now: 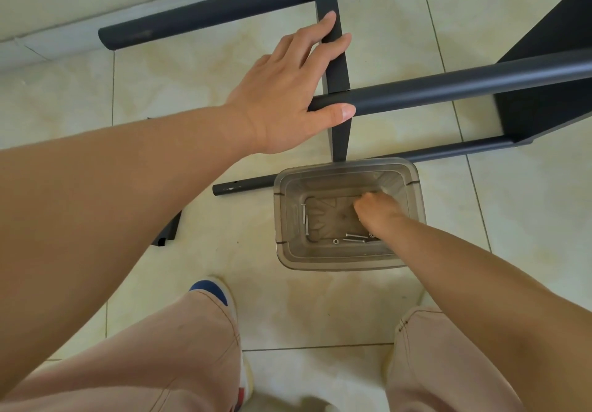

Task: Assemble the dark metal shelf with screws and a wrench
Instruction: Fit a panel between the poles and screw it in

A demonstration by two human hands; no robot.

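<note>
The dark metal shelf frame (448,88), made of round tubes joined by a flat crossbar, lies on its side on the pale tiled floor (192,72) and fills the view from 11 o'clock round to 3 o'clock. The left hand (288,91) rests on it where the flat dark crossbar (336,62) meets the middle tube. Its fingers (323,30) lie nearly straight along the crossbar and the thumb sits under the tube's end, a steadying hold more than a clamp, most likely to keep the half-built frame from rolling while the other hand is busy.

At 5 o'clock from that joint, touching the lowest thin tube (243,187), stands a translucent grey plastic bin (349,261). It keeps the small hardware together and within reach of the joint. The right hand (378,213) is plunged into it, knuckles up. Its fingers point down and away, so I cannot tell whether they have pinched anything. Silver screws (354,237) and a small nut lie along the bin's 6 o'clock and 9 o'clock edges, so the hand seems to be fishing for a fastener.

A small dark metal bracket (168,232) lies on the floor at 9 o'clock from the bin. No wrench is in sight.
</note>
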